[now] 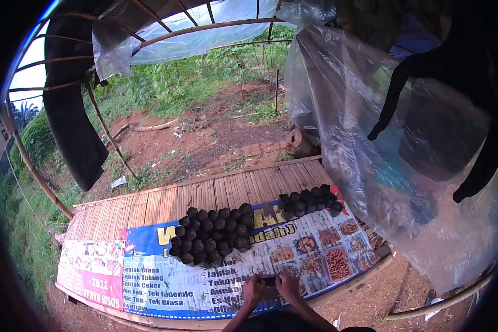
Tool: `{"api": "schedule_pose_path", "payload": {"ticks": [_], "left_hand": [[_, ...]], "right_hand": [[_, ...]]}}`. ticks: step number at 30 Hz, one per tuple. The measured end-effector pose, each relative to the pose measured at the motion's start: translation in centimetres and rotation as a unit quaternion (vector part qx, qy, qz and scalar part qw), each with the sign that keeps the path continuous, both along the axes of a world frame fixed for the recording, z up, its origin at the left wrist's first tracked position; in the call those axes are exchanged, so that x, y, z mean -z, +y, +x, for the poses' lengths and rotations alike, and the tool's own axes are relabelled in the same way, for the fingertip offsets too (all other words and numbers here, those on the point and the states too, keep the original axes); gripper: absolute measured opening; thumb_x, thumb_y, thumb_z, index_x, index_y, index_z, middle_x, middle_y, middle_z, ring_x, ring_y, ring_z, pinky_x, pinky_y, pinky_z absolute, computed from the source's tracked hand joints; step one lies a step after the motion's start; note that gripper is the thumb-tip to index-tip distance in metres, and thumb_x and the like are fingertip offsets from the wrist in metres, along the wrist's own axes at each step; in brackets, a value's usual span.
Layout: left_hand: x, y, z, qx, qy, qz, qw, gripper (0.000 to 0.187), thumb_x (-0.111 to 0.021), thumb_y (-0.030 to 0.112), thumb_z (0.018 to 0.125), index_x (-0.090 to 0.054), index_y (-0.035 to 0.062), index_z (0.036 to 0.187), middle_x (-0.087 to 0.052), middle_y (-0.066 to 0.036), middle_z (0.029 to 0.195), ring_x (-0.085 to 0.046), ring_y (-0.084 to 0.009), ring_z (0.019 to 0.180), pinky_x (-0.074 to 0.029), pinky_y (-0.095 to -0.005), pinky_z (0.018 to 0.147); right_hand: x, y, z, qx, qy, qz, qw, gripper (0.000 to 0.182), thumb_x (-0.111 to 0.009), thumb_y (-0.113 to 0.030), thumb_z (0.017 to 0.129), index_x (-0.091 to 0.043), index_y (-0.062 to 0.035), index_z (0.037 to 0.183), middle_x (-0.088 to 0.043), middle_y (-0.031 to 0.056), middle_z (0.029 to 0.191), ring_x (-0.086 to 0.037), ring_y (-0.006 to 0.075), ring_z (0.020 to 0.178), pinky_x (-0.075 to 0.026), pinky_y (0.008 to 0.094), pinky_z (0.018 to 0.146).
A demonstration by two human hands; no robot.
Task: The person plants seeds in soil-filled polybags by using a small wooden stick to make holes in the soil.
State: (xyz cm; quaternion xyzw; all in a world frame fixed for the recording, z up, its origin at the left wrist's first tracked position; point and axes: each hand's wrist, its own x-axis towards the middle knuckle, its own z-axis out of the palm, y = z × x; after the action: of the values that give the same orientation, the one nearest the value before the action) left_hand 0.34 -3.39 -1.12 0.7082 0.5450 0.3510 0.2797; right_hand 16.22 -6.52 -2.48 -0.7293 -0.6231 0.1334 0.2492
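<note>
Both hands sit low at the bottom centre, side by side: left hand [253, 289] and right hand [288, 285], fingers curled down onto a small dark object [269, 281] pinched between them on the near edge of the counter; what it is can't be made out at this size, probably one of the dark pots. Grip looks closed on it from both sides. They rest on a printed vinyl food-menu banner [216, 276], blue and white with yellow lettering and food photos, spread across the slatted bamboo counter [166, 202]. A pink-red banner panel [91, 271] lies at the counter's left end. Just beyond the hands, mid-banner, a tight cluster of small black soil-filled seedling bags [210, 235] stands upright in rows, touching each other. Further right, near the counter's far corner, a second smaller cluster of black bags [311, 200], apart from the first. A large clear plastic sheet [365, 144] hangs at the right, with dark fabric [454, 83] showing behind it. A black tarp [72, 127] hangs from the curved bamboo frame [205, 26] at left. Red bare soil [216, 138] and green plants [171, 83] lie beyond the counter.
</note>
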Motion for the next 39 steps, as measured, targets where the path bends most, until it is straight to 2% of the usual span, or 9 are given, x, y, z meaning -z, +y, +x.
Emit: {"api": "schedule_pose_path", "payload": {"ticks": [3,6,11,15,21,24,31,33,39], "left_hand": [[0.8,-0.5,0.0,0.005,0.0,-0.016,1.0,0.017,-0.064,0.016,0.075,-0.057,0.0016,0.081,-0.063,-0.02,0.072,-0.063,-0.0372,0.067,-0.05,-0.0454,0.062],[-0.4,0.0,0.5,-0.004,-0.002,-0.038,0.999,0.018,-0.065,0.016,0.074,-0.058,0.0014,0.081,-0.063,-0.019,0.074,-0.063,-0.0369,0.068,-0.05,-0.0458,0.062],[-0.8,-0.7,0.6,0.004,-0.001,-0.052,0.999,0.018,-0.065,0.017,0.075,-0.059,0.0015,0.082,-0.064,-0.019,0.074,-0.063,-0.0372,0.068,-0.05,-0.0455,0.063],[-1.3,-0.5,0.6,-0.001,-0.025,-0.064,0.998,0.018,-0.063,0.017,0.075,-0.059,0.0009,0.083,-0.064,-0.019,0.076,-0.063,-0.0375,0.071,-0.049,-0.0453,0.064],[-0.1,0.6,0.3,-0.002,-0.018,-0.058,0.998,0.018,-0.062,0.016,0.078,-0.057,-0.0004,0.083,-0.064,-0.021,0.076,-0.063,-0.0382,0.071,-0.049,-0.0455,0.065],[0.1,0.7,0.3,0.0,-0.008,-0.039,0.999,0.017,-0.062,0.015,0.078,-0.057,-0.0003,0.084,-0.064,-0.02,0.076,-0.063,-0.0388,0.071,-0.049,-0.0458,0.065],[-0.2,1.3,0.4,-0.007,-0.027,-0.06,0.998,0.017,-0.062,0.015,0.079,-0.057,-0.0003,0.085,-0.065,-0.021,0.079,-0.064,-0.04,0.074,-0.05,-0.0456,0.065],[-0.3,1.8,0.8,-0.005,-0.026,-0.025,0.999,0.011,-0.063,0.008,0.077,-0.057,-0.001,0.078,-0.065,-0.017,0.071,-0.066,-0.0307,0.065,-0.05,-0.0387,0.061],[-0.2,2.7,0.8,-0.014,-0.029,-0.044,0.998,0.015,-0.063,0.012,0.078,-0.056,-0.0007,0.079,-0.064,-0.019,0.073,-0.064,-0.0345,0.068,-0.049,-0.0418,0.063]], "right_hand": [[1.7,-0.5,0.0,0.008,0.033,-0.051,0.998,0.025,-0.056,-0.028,0.084,-0.066,-0.0057,0.079,-0.065,0.0174,0.077,-0.059,0.0422,0.086,-0.045,0.0547,0.077],[-0.5,-0.5,-0.1,0.013,-0.032,0.035,0.999,0.026,-0.056,-0.028,0.084,-0.066,-0.0059,0.076,-0.065,0.0185,0.077,-0.06,0.0412,0.081,-0.045,0.0538,0.077],[1.3,-0.5,0.3,0.033,0.088,-0.022,0.995,0.027,-0.059,-0.028,0.083,-0.064,-0.0055,0.07,-0.062,0.0195,0.069,-0.059,0.0433,0.078,-0.044,0.0556,0.076],[-0.5,-0.6,0.1,0.021,0.035,0.019,0.999,0.026,-0.059,-0.028,0.083,-0.064,-0.0052,0.07,-0.062,0.0188,0.066,-0.059,0.0422,0.072,-0.043,0.0562,0.073],[-0.1,0.4,0.2,0.004,0.02,0.052,0.998,0.026,-0.058,-0.026,0.084,-0.064,-0.0052,0.07,-0.06,0.0188,0.061,-0.058,0.041,0.064,-0.037,0.0529,0.1],[0.9,1.2,0.3,0.006,0.004,0.06,0.998,0.026,-0.058,-0.026,0.084,-0.064,-0.0049,0.07,-0.059,0.0188,0.059,-0.058,0.0411,0.064,-0.034,0.0526,0.104],[0.5,2.1,0.3,0.017,-0.029,0.106,0.994,0.025,-0.059,-0.025,0.083,-0.063,-0.0045,0.069,-0.061,0.0186,0.065,-0.058,0.0428,0.071,-0.043,0.0521,0.077],[1.1,2.4,0.6,0.008,-0.007,0.079,0.997,0.024,-0.058,-0.026,0.083,-0.065,-0.0049,0.072,-0.062,0.0182,0.067,-0.058,0.0412,0.076,-0.042,0.0517,0.079],[0.9,3.2,0.9,-0.006,0.013,0.032,0.999,0.024,-0.058,-0.027,0.083,-0.066,-0.0054,0.074,-0.063,0.0189,0.068,-0.058,0.0408,0.076,-0.042,0.0517,0.08]]}}
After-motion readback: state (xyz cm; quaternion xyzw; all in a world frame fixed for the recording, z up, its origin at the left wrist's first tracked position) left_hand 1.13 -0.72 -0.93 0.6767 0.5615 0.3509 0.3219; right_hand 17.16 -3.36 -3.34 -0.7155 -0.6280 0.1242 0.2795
